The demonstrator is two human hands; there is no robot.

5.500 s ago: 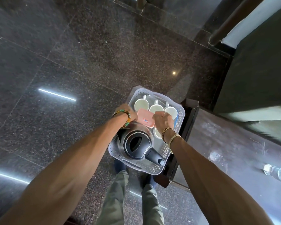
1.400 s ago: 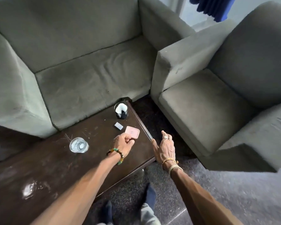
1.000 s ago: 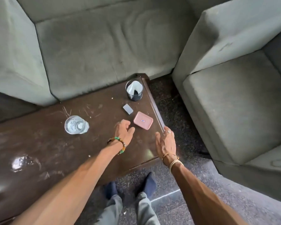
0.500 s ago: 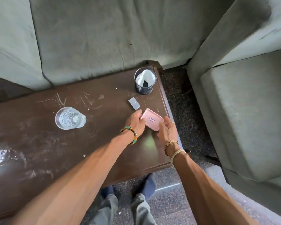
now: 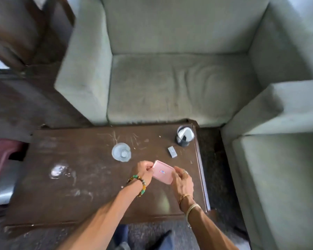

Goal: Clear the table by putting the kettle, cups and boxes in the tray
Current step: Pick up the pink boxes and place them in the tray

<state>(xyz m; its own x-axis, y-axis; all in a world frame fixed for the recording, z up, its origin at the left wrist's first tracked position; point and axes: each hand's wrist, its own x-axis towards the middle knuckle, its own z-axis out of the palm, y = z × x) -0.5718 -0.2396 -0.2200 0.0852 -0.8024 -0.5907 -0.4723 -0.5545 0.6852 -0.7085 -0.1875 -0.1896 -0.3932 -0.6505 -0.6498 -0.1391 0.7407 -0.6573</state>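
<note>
A flat pink box (image 5: 162, 171) with a small label is held just above the dark wooden table (image 5: 79, 174). My left hand (image 5: 144, 170) pinches its left end and my right hand (image 5: 182, 181) grips its right end. Behind it on the table lie a small grey box (image 5: 172, 151) and a dark cup (image 5: 184, 136) holding white paper. A clear glass of water (image 5: 121, 152) stands to the left. The tray, kettle and white cups are out of view.
A grey sofa (image 5: 170, 69) runs along the table's far side and a grey armchair (image 5: 278, 168) stands to the right. A dark red and silver object (image 5: 2, 177) sits at the table's left end. My feet are below the near edge.
Both hands reached the pink box on the table, closed on its ends and lifted it slightly toward the left. The view tilted up, showing more sofa.
</note>
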